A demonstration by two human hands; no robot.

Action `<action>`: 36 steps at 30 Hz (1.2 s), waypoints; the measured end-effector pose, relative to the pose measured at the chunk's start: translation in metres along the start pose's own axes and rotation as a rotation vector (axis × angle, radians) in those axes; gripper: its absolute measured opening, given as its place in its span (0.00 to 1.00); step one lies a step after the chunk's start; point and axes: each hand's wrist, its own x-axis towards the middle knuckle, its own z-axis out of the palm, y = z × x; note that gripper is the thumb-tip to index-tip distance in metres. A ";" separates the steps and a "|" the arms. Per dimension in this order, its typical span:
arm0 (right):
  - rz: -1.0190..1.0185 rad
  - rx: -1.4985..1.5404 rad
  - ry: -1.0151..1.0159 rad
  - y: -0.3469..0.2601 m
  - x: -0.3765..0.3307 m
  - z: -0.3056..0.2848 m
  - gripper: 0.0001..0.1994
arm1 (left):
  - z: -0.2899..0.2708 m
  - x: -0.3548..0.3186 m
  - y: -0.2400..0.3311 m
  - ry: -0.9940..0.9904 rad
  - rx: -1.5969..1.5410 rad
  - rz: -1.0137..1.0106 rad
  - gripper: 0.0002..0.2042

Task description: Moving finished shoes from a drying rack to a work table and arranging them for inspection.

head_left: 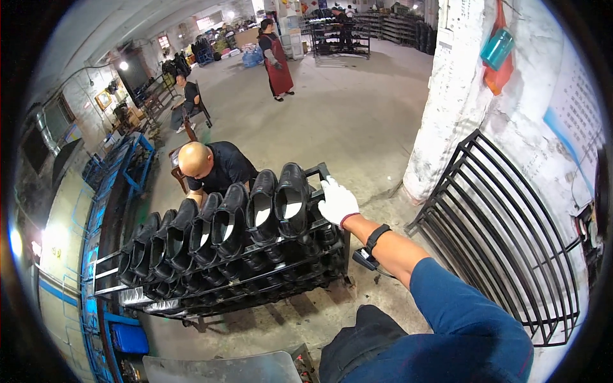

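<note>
Gloved hand: the right hand [338,203] wears a white knit-looking glove, soft and matte, with a thin red edge at the wrist.
Fingers: the right fingers [329,185] reach over the top end corner of the rack and touch it; how far they curl around it cannot be told. The left hand is out of view, so its fingers cannot be judged.
Rack: the shoe rack [316,170] runs from under the fingers away to their left, a tiered frame of slim, straight metal bars, dark at the near end and pale and shiny at the far one.
Shoes: black shoes [291,198] fill the top tier side by side, the closest just left of the fingers; smooth, glossy uppers, rounded toes, oval openings, pale insoles showing in several. More dark shoes sit on the tiers below.
Wrist: behind the fingers, a black strap [377,237] and a small boxy black device [365,258].
Wall side: right of the fingers, a barred metal frame [504,236] leans by rough whitewashed masonry [434,108].
Floor: worn grey concrete [357,115], stained and scuffed, beyond and beneath the fingers.
Co-worker: a person in a dark shirt [223,167] bends just behind the rack, left of the fingers.
</note>
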 end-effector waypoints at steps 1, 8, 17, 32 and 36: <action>-0.003 -0.002 0.001 -0.004 0.001 -0.001 0.31 | 0.000 0.002 -0.001 -0.016 -0.009 -0.006 0.30; -0.021 -0.014 0.075 0.008 0.002 0.007 0.29 | -0.006 0.005 0.007 -0.103 -0.033 -0.052 0.30; 0.008 0.001 0.030 0.003 -0.001 0.003 0.32 | -0.037 0.020 0.034 -0.086 0.008 -0.031 0.30; -0.043 -0.023 0.115 0.007 0.002 0.012 0.27 | -0.026 0.048 0.017 -0.089 0.085 -0.060 0.29; -0.028 -0.008 0.083 0.005 0.002 0.011 0.28 | -0.017 0.054 0.004 -0.091 0.093 -0.070 0.29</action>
